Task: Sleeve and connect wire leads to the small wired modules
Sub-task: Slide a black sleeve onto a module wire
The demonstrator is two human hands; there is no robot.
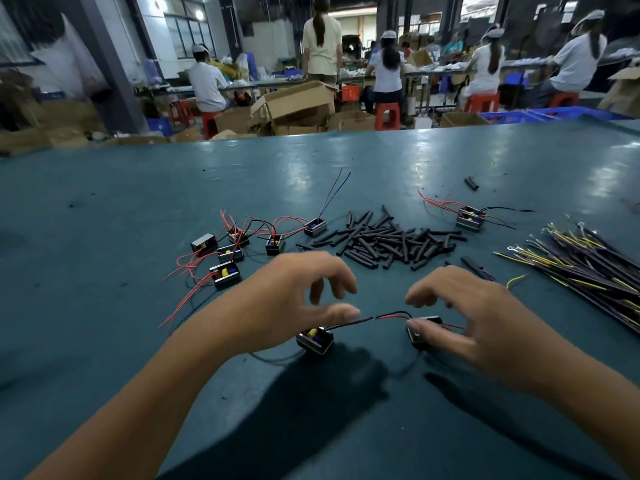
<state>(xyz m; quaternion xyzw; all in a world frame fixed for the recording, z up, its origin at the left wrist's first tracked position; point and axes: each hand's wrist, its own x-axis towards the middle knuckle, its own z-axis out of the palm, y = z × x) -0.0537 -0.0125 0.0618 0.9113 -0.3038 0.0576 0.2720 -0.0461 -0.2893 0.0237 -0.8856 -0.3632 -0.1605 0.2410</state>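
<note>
Two small wired modules sit on the green table (138, 209), one (314, 339) under the open left hand (294, 299), the other (425, 332) pinned beneath the right hand (464, 306), fingers resting on it. Their joined leads (374, 318) look thin, floppy and light; pinch near the splice.

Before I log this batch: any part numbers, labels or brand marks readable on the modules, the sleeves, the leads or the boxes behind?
None can be read.
Modules: no print visible.
Black sleeves: plain.
Wire leads: no markings legible.
Cardboard boxes: too blurred to show any print.
</note>
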